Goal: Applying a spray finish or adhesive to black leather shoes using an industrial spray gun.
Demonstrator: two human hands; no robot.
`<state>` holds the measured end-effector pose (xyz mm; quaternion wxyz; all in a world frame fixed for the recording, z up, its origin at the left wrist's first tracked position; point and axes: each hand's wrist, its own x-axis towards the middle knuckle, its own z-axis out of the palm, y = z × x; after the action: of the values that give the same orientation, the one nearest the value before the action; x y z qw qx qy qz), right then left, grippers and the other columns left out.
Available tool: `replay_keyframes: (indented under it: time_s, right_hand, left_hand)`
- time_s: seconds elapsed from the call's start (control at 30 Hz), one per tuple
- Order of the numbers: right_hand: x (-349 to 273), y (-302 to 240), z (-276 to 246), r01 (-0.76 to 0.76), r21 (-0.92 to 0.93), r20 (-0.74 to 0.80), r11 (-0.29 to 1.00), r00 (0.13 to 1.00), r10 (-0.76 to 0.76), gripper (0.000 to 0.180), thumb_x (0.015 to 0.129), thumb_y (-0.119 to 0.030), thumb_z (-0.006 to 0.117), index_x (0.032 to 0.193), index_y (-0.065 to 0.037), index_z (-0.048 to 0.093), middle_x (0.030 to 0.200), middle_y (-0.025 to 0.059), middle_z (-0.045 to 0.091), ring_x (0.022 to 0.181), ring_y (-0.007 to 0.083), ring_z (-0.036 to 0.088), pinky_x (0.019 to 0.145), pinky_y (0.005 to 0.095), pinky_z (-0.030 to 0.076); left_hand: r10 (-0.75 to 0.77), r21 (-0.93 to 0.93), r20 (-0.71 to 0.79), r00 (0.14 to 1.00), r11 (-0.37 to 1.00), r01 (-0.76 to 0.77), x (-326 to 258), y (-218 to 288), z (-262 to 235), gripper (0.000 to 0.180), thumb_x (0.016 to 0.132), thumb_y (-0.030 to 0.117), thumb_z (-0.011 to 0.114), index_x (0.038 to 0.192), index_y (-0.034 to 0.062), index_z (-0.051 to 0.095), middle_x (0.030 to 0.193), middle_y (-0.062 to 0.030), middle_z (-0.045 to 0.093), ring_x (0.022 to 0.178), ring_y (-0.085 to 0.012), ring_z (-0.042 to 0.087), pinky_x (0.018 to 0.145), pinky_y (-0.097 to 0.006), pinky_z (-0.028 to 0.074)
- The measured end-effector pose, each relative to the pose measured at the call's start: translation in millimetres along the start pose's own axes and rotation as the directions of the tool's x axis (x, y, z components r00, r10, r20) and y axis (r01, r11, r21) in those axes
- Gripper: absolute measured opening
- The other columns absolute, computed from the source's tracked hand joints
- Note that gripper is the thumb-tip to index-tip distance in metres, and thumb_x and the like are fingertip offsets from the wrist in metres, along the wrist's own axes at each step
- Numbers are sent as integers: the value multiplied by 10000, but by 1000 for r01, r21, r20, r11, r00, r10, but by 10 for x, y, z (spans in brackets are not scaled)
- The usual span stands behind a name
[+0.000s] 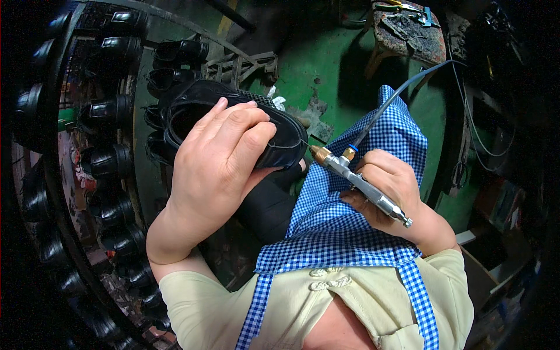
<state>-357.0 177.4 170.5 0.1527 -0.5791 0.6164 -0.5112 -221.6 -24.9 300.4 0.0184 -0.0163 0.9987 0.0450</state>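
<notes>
A black lace-up shoe point(283, 125) is held up in front of me by my left hand point(224, 143). The fingers lie over its upper, near the laces, and the thumb is along its lower side. My right hand point(388, 184) grips a silver hot-air gun-like metal tool with a brass tip, a spray gun point(361, 184), by its body. Its thin nozzle points at the toe of the shoe, close to it; whether they touch I cannot tell. A grey hose point(402, 87) runs from a blue-ringed brass fitting on the spray gun up to the right.
Racks of black shoes point(111, 160) stand close on my left. A stained stool point(408, 35) at the far right bears pliers and other tools. A blue checked apron point(344, 216) covers my lap. The floor point(315, 81) is green; scissors point(459, 175) hang at the right.
</notes>
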Motion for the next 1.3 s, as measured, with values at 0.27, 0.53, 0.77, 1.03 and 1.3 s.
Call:
replay_keyframes:
  time_s: [0.27,0.53,0.77,1.03,1.3]
  right_hand:
    - [75,97,-32,-26,145,-88,989,995,39,301,685,-94,835,925,-20,669,897,127,661,761,279,664,638,338,539]
    - [145,192,78,-30,176,-36,984,999,37,237,740,-113,798,851,-1,621,830,141,619,744,313,626,647,375,516]
    - [223,279,154,-88,72,-55,994,994,92,258,824,-153,751,769,3,553,685,115,489,610,287,496,545,379,401]
    - [281,319,220,-169,91,-21,981,985,172,245,897,-186,688,839,23,575,702,123,490,612,285,493,567,380,400]
    - [319,350,302,-189,59,-35,980,981,191,210,902,-170,681,930,26,611,708,121,479,614,287,483,569,391,406]
  left_hand:
    - [-26,-70,-36,999,997,24,-215,38,18,513,666,106,794,1134,41,593,1151,-130,618,1134,-364,606,999,-514,483]
    - [-107,-89,-58,993,991,102,-602,113,57,583,632,75,802,1184,70,616,1238,-110,633,1207,-348,586,1024,-523,473]
    - [-188,-112,-102,977,978,177,-838,145,136,569,654,67,808,1189,112,619,1269,-100,648,1253,-343,573,1077,-548,413]
    - [-288,-133,-178,941,955,267,-1110,221,284,550,763,46,737,1286,166,618,1325,-30,621,1256,-289,562,1121,-535,363]
    - [-346,-168,-259,902,935,311,-1226,300,410,666,657,-50,744,1268,171,600,1310,-66,635,1272,-301,565,1154,-570,309]
